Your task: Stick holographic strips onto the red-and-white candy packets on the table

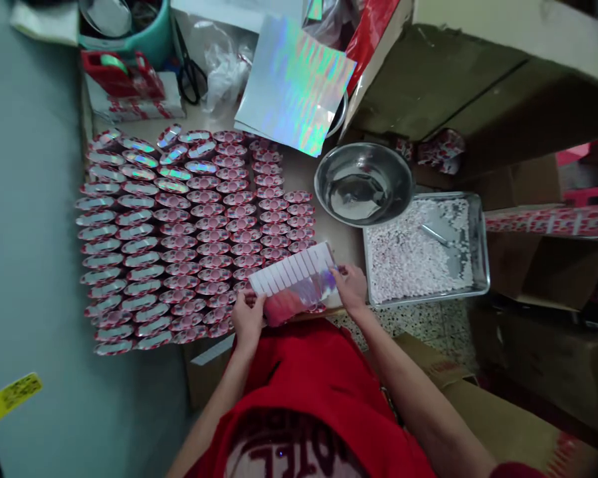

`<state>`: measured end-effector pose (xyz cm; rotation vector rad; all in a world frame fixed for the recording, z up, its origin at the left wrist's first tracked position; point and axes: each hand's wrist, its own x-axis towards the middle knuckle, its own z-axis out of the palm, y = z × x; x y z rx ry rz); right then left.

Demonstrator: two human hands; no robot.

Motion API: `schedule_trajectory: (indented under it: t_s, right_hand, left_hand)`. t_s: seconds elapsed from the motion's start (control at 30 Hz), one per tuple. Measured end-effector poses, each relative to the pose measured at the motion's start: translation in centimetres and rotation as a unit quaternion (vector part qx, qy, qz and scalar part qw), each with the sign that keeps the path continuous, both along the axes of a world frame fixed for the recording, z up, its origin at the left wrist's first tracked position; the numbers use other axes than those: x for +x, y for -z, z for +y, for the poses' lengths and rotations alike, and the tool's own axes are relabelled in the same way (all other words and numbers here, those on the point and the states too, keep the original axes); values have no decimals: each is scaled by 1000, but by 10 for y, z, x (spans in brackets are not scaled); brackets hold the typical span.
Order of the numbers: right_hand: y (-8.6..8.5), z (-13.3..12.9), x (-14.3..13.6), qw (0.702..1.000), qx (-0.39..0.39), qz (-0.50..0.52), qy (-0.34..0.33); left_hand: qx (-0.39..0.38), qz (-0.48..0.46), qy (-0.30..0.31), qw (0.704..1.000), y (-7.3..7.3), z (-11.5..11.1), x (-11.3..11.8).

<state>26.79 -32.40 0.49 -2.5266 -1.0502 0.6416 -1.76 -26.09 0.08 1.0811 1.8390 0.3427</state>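
cardboard forms the large brown box point(458, 73) at two o'clock, its panels flat and stiff. lens-shaped packs point(194, 245), red-edged, stand in tight columns at nine o'clock; the leftmost show pale silvery faces, many others pink ones, and a few toward ten gleam rainbow. at three o'clock a rectangular metal tray point(482, 252) carries a grainy layer of small pale-pink pieces point(403, 265). smooth holographic sheets point(294, 86) overlap at twelve o'clock. a round, polished metal bowl point(363, 159) at two o'clock overlaps the tray's corner; what sits in it is hard to make out. the teal tub point(157, 40), between ten and eleven, holds a pale round piece and dark items. just off centre toward six, the label sheet point(293, 282), white strips above glossy film, stretches between both hands: the left hand point(248, 315) pinches its left end, fingers drawn close; the right hand point(353, 289) pinches the right end. black scissors point(194, 79) lie near eleven; a slim metal utensil point(436, 236) rests in the tray.
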Motion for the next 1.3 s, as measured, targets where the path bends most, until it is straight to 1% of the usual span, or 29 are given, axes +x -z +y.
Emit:
schedule_trajectory:
  t_s: [0.07, 0.13, 0.2, 0.27, 0.3, 0.33, 0.4, 0.47, 0.57, 0.67, 0.73, 0.77, 0.83, 0.9, 0.93, 1.0, 1.07, 1.13, 1.2, 1.27, 1.3]
  right_hand:
    - [1, 1, 0, 999, 20, 26, 15]
    - [-1, 2, 1, 996, 39, 66, 34]
    - [-3, 3, 5, 991, 57, 113, 44]
    - [-5, 2, 8, 983, 72, 165, 32]
    - [-6, 2, 9, 978, 80, 193, 24]
    - [-7, 1, 10, 971, 85, 222, 18]
    - [-10, 0, 12, 952, 97, 292, 12]
    - [-14, -2, 13, 923, 118, 367, 10]
    - [-23, -5, 16, 876, 148, 458, 20]
    - [-34, -6, 20, 847, 143, 512, 24]
    - [-44, -5, 21, 840, 135, 525, -2]
    - [-49, -3, 22, 841, 130, 525, -20]
    - [-58, 0, 24, 846, 116, 518, -52]
    - [-66, 1, 26, 847, 103, 517, -66]
    - [-67, 1, 28, 845, 99, 521, -68]
    - [-67, -1, 30, 838, 97, 532, -69]
    - [-61, -4, 29, 839, 108, 528, -73]
    - [-54, -7, 27, 860, 139, 482, -92]
    - [-50, -8, 24, 895, 176, 388, -131]
    - [-53, -10, 23, 928, 186, 263, -185]
    - [-58, -10, 23, 942, 178, 194, -209]
  left_hand:
    - [15, -1, -29, 999, 4, -1, 2]
    - [25, 5, -43, 999, 3, 0, 2]
    - [44, 30, -25, 998, 0, -1, 3]
    - [59, 42, 6, 997, -4, -3, 5]
    - [62, 34, 16, 997, -6, -5, 7]
    - [62, 19, 18, 998, -8, -6, 8]
    - [57, -19, 2, 998, -11, -7, 9]
    - [50, -59, -10, 997, -17, -7, 6]
    - [30, -144, 8, 989, -32, -7, -6]
    - [-46, -235, 46, 970, -49, -7, -21]
    - [-90, -267, 65, 957, -59, -7, -26]
    - [-86, -271, 65, 956, -63, -7, -26]
    - [-46, -263, 53, 962, -70, -7, -24]
    - [-20, -244, 46, 969, -76, -7, -21]
    - [-23, -237, 47, 970, -78, -7, -19]
    - [-40, -228, 47, 972, -81, -7, -18]
    - [-21, -208, 45, 977, -81, -7, -17]
    - [30, -170, 54, 983, -77, -7, -15]
    - [87, -128, 66, 986, -73, -7, -12]
    - [153, -74, 72, 983, -74, -6, -8]
    - [195, -35, 78, 977, -76, -5, -5]
